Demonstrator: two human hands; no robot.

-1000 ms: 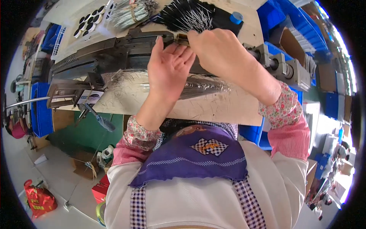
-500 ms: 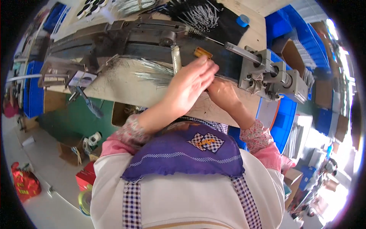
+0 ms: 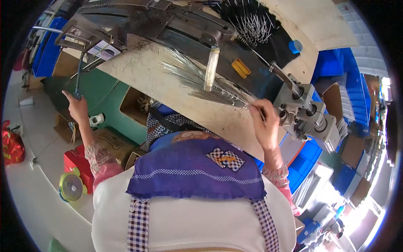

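Note:
My left hand (image 3: pixel 78 110) is at the far left, closed around the lower end of a lever handle (image 3: pixel 78 86), with one finger sticking out. The lever hangs from a metal fixture (image 3: pixel 86 35) on the bench. At the right, the fingers of my right hand (image 3: pixel 267 122) pinch together at the end of some thin metal wires (image 3: pixel 239 101); exactly how many they grip is hidden. A loose bundle of straight wires (image 3: pixel 189 77) fans out leftward on the wooden bench top (image 3: pixel 134 63). Right beside my right hand stands a metal clamp-and-shaft assembly (image 3: pixel 308 105).
A long dark metal machine bed (image 3: pixel 176 29) crosses the bench, with a pale upright bar (image 3: pixel 212 69) and a yellow block (image 3: pixel 241 68). Behind lie hooked metal pieces (image 3: pixel 256 27) on black cloth and a blue round item (image 3: pixel 295 46). Blue bins (image 3: pixel 336 67) stand right.
My left hand has left my right hand's side and swung far left to the lever handle. My right hand has moved right, to the wire ends. The view has turned.

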